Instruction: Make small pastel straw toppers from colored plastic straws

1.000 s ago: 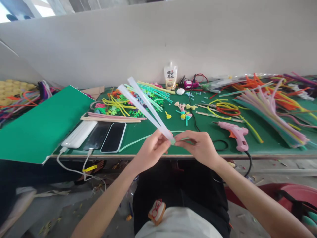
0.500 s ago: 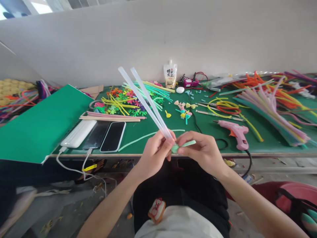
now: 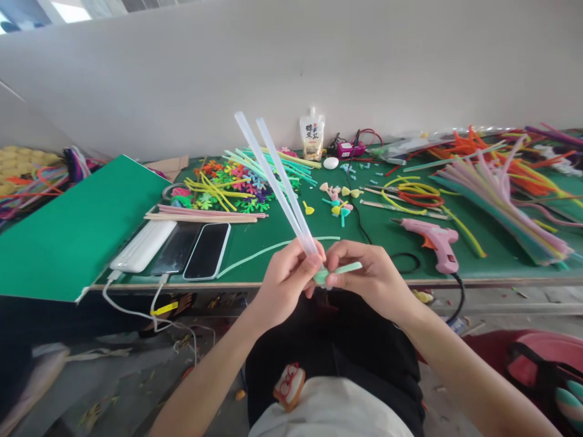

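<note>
My left hand (image 3: 290, 273) is closed round the lower part of two long translucent glue sticks (image 3: 286, 198), which tilt up and to the left over the table. At their lower end a pale green pipe cleaner (image 3: 350, 267) is bent round into a small bundle, with its free end pointing right. My right hand (image 3: 370, 274) pinches this pipe cleaner close beside the sticks; the fingers partly hide the bend. Another pale green pipe cleaner (image 3: 255, 253) lies curved on the green tabletop (image 3: 282, 233) just beyond my left hand.
A pink glue gun (image 3: 435, 243) lies to the right, near a large bunch of pastel pipe cleaners (image 3: 505, 206). Small bow-like pieces (image 3: 344, 209) lie mid-table. Phones (image 3: 207, 252) and a white power bank (image 3: 143, 246) sit left, cables hanging over the edge. A drink pouch (image 3: 312, 136) stands behind.
The glue sticks have swung slightly to the right and more upright in my left hand. My right hand keeps its pinch on the pale green pipe cleaner, almost in place.
</note>
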Tool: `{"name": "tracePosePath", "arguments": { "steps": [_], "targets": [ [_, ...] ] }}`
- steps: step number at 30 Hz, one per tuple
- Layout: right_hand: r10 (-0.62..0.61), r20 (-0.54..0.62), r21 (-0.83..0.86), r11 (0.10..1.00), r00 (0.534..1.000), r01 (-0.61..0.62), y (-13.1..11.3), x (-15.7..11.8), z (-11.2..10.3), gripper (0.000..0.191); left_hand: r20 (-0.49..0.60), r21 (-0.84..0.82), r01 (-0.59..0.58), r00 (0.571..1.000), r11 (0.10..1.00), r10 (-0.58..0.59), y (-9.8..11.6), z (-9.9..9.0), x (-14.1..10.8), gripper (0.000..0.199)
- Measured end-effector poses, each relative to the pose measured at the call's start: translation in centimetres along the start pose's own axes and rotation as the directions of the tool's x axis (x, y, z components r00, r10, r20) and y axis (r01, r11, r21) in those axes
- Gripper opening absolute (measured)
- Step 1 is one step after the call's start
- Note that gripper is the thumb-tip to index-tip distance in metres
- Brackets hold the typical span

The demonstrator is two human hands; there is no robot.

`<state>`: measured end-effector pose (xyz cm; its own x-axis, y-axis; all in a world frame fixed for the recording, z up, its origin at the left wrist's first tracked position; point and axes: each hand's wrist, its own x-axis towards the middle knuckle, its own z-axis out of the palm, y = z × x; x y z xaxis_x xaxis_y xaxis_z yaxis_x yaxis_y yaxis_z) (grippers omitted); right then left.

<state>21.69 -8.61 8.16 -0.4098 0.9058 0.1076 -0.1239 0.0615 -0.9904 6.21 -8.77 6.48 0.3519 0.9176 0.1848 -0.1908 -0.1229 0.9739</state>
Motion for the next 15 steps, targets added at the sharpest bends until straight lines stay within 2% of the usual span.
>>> {"name": "tracePosePath", "arguments": {
  "steps": [6,10,15],
  "targets": [
    [-0.026,0.041,-0.113,0.993,0.999,0.03,-0.08,0.11,-0.4,0.028,0.006,-0.053,0.056,0.998,0.997,-0.056,0.06,0.07,-0.04,0.024],
    [-0.037,0.042,-0.09,0.995,0.998,0.04,0.02,0.01,-0.31,0.03,-0.001,-0.075,0.082,0.997,0.994,-0.083,0.28,0.38,0.0,0.026],
    [-0.035,0.033,-0.084,0.996,0.999,0.038,0.2,-0.21,-0.22,0.027,-0.017,-0.135,0.06,0.998,0.989,-0.062,0.43,0.87,0.07,0.025]
  ]
}}
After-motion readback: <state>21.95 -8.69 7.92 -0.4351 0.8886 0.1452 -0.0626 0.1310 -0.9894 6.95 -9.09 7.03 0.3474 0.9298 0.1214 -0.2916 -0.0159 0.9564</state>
